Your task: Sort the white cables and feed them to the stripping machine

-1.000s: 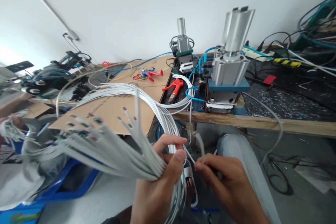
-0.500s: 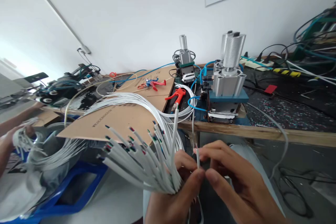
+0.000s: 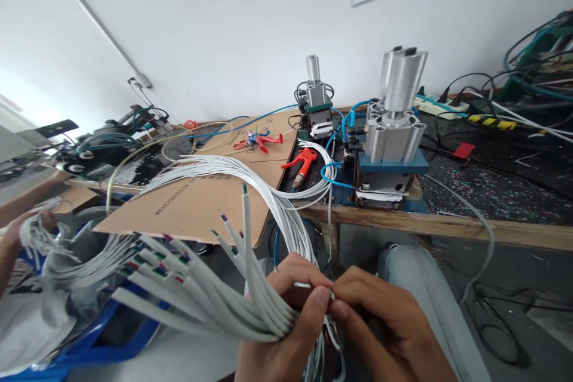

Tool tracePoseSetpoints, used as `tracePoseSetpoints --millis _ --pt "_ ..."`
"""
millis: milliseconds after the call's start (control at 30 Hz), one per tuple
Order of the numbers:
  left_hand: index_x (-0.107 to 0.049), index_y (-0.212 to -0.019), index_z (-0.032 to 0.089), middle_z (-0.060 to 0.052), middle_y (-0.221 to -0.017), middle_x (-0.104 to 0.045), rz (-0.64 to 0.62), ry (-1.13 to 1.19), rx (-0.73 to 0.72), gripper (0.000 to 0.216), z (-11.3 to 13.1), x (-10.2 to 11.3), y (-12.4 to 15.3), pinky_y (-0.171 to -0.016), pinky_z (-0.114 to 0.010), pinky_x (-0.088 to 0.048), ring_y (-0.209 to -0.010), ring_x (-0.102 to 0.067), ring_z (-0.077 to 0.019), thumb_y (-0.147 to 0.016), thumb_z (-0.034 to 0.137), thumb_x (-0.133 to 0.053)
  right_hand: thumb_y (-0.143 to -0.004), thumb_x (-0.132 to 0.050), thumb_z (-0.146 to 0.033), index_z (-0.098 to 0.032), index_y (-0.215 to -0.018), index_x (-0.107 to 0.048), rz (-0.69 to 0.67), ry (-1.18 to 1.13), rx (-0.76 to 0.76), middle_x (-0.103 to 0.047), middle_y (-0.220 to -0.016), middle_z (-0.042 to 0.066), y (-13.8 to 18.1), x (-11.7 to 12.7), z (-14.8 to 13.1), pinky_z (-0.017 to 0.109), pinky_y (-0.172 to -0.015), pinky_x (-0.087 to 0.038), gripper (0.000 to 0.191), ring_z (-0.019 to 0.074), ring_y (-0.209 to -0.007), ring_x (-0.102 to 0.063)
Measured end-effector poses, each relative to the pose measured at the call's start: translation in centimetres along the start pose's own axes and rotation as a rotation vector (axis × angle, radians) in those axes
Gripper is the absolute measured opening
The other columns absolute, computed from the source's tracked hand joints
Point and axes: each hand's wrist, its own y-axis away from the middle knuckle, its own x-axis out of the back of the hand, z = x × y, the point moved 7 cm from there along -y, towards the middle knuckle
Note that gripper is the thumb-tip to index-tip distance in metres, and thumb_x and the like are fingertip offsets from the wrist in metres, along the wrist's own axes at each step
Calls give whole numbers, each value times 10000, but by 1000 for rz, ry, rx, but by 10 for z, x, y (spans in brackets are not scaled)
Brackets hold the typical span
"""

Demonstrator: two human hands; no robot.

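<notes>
- Head view, hands: the left hand comes up from the lower edge, palm turned toward the camera, its fingers clenched around a bundle of white cables. The cut ends, showing coloured cores, fan out up and to the left, and one cable stands almost upright above the fist.
- The right hand lies just beside it on the right. Its thumb and forefinger pinch a single thin wire end, right against the left thumb tip, so the two hands touch.
- The rest of the bundle loops up from the fist, over the cardboard sheet and onto the workbench, near the red air gun and the pneumatic press.
- At the far left, another person's hand grips a separate bunch of white cables above a blue crate.
- Against half a second earlier: the right hand's wire stood clear above the fingers, and now only its tip shows at the pinch. The fan of cable ends has swung lower and further left. Both hands sit slightly lower in the picture, closer together.
</notes>
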Motion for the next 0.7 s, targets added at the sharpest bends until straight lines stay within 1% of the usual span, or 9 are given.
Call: tracePoseSetpoints --millis 167,333,433,500,567,633,700 --pt "-767 -798 266 23 -773 -606 0 -32 -9 123 0 1 0 -622 -185 -415 -685 -539 -105 -891 208 -711 -1083 -575 -250 -261 -1024 -768 1 -1 -2 -638 -804 -26 -1 0 2 247 -618 -443 202 126 -690 -592" --pt "-753 -762 253 33 -767 -614 38 -40 15 127 3 -1 0 -614 -174 -428 -671 -553 -94 -851 179 -702 -1089 -571 -267 -252 -1029 -766 -21 18 -32 -660 -823 -12 1 -2 5 254 -631 -462 205 135 -712 -619" --pt "-736 -739 241 37 -744 -607 51 -57 61 113 5 -2 0 -615 -180 -430 -665 -558 -93 -826 181 -696 -1087 -563 -239 -235 -1007 -747 -28 54 -1 -650 -814 -13 1 -2 1 242 -624 -474 201 128 -700 -619" --pt "-713 -724 234 43 -731 -602 52 -97 96 102 5 -2 0 -603 -184 -419 -643 -548 -88 -805 180 -683 -1075 -561 -193 -216 -979 -720 -23 137 58 -651 -823 -12 0 2 -4 225 -629 -489 187 121 -707 -630" --pt "-691 -711 227 50 -712 -593 47 -176 110 90 6 -3 0 -596 -187 -403 -622 -530 -84 -783 180 -667 -1075 -551 -168 -208 -974 -693 -36 283 138 -668 -842 -12 1 6 -10 219 -626 -495 179 119 -725 -656" --pt "-671 -702 223 53 -694 -587 39 -260 112 79 6 -4 -1 -586 -193 -401 -602 -516 -86 -761 175 -649 -1100 -523 -184 -213 -1011 -679 -83 472 195 -694 -875 -13 2 9 -13 237 -611 -486 182 122 -739 -681" --pt "-659 -707 224 54 -680 -589 23 -325 112 74 4 -4 -2 -566 -197 -407 -586 -516 -94 -741 166 -628 -1136 -454 -222 -217 -1031 -674 -157 648 223 -702 -882 -12 4 11 -15 265 -592 -476 243 128 -715 -683"
